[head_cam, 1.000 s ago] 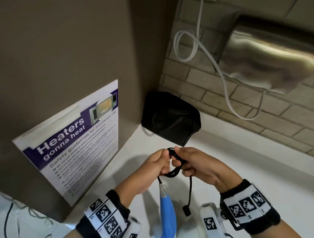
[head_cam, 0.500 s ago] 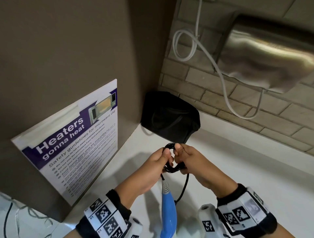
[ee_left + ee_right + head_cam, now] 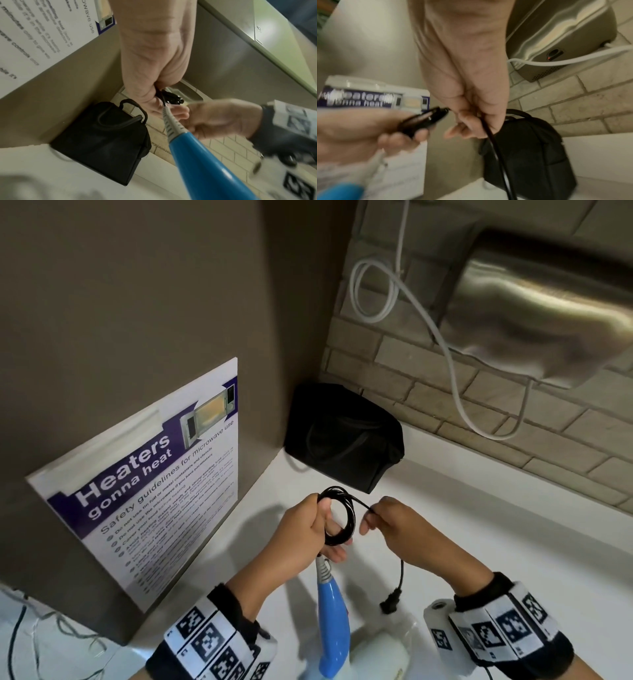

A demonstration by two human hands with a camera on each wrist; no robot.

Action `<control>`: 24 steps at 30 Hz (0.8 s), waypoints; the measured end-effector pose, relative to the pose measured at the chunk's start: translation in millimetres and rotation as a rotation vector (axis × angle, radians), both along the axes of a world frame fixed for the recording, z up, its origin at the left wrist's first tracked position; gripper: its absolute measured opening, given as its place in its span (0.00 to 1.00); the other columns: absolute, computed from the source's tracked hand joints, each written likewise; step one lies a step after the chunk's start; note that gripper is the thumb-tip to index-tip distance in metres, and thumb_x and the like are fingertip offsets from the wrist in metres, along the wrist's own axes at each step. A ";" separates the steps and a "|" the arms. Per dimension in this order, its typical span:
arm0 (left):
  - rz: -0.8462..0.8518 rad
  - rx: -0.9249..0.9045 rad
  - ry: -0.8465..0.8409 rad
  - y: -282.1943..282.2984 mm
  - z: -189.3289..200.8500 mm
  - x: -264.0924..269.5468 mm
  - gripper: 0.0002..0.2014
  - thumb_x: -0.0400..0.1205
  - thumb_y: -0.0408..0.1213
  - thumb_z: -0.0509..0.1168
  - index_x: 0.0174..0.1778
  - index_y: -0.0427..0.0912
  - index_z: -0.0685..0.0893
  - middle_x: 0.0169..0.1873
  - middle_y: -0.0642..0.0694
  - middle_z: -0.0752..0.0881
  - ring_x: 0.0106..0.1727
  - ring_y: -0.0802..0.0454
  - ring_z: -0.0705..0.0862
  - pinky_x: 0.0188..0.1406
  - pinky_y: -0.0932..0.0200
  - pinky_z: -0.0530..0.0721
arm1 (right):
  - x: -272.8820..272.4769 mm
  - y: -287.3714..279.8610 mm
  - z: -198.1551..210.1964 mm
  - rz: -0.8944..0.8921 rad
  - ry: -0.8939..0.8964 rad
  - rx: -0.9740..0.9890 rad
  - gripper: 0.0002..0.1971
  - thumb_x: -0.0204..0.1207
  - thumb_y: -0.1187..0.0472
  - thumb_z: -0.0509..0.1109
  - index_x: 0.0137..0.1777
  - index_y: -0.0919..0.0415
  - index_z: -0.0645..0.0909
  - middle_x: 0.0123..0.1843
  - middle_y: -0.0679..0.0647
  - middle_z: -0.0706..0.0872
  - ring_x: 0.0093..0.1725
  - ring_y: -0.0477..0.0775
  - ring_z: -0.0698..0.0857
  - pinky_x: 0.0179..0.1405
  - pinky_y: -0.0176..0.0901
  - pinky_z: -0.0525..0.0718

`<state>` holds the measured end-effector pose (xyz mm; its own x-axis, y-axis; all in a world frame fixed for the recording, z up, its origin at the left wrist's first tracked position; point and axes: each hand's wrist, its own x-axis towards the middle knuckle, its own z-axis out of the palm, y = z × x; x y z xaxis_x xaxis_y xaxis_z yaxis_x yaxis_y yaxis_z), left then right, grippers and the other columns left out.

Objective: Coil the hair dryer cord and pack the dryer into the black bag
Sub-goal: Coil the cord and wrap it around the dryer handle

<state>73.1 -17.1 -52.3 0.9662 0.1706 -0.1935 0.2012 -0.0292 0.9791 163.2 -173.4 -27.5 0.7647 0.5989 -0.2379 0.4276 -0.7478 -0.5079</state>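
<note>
My left hand [image 3: 317, 527] grips a coil of black cord [image 3: 348, 517] wound in several loops. The same coil [image 3: 171, 98] shows under the left palm in the left wrist view. My right hand [image 3: 387, 522] pinches the loose cord strand just right of the coil [image 3: 423, 120], and the rest hangs down to the black plug [image 3: 390, 602]. The blue hair dryer handle [image 3: 330, 625] hangs below the left hand, its grey strain relief [image 3: 171, 124] leading up to the coil. The black bag [image 3: 344, 436] stands zipped in the corner behind my hands, on the white counter [image 3: 479, 525].
A poster about microwave safety [image 3: 147, 484] is fixed to the brown panel on the left. A steel hand dryer [image 3: 548, 313] with a white cable [image 3: 445, 344] hangs on the brick wall at the right. A white roll-like object [image 3: 380, 655] lies near the front edge.
My hands have drawn apart; the right hand has pulled a strand out to the right of the coil. The coil now stands open as a round loop, and the plug hangs lower right.
</note>
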 end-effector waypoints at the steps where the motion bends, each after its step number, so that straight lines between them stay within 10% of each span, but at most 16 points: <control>1: 0.005 0.006 -0.007 1.6 1.1 -0.1 0.18 0.89 0.44 0.46 0.52 0.31 0.72 0.38 0.37 0.91 0.26 0.46 0.88 0.28 0.61 0.86 | 3.6 -4.3 -6.3 -0.030 0.007 -0.024 0.19 0.81 0.71 0.52 0.35 0.52 0.76 0.46 0.53 0.78 0.39 0.45 0.75 0.40 0.32 0.72; 9: 0.014 -0.044 -0.020 4.8 0.9 -0.3 0.17 0.89 0.44 0.45 0.44 0.37 0.70 0.32 0.43 0.92 0.27 0.45 0.89 0.28 0.62 0.84 | 38.8 -44.6 -58.7 -0.315 0.077 -0.174 0.14 0.79 0.73 0.56 0.42 0.62 0.83 0.34 0.52 0.86 0.34 0.52 0.84 0.28 0.32 0.75; 16: -0.035 -0.043 0.002 2.1 0.8 0.7 0.16 0.89 0.47 0.44 0.40 0.42 0.67 0.36 0.41 0.92 0.27 0.44 0.88 0.29 0.57 0.85 | 23.9 -23.1 -40.8 -0.621 0.708 0.835 0.11 0.85 0.69 0.55 0.47 0.70 0.79 0.47 0.65 0.87 0.46 0.57 0.90 0.45 0.40 0.90; 24: -0.077 -0.101 0.039 1.9 -6.0 1.1 0.20 0.89 0.48 0.44 0.58 0.33 0.69 0.36 0.38 0.92 0.27 0.40 0.88 0.26 0.59 0.84 | 10.9 10.9 -26.1 -0.629 0.872 0.987 0.08 0.81 0.75 0.59 0.48 0.69 0.80 0.44 0.62 0.86 0.36 0.49 0.91 0.33 0.32 0.88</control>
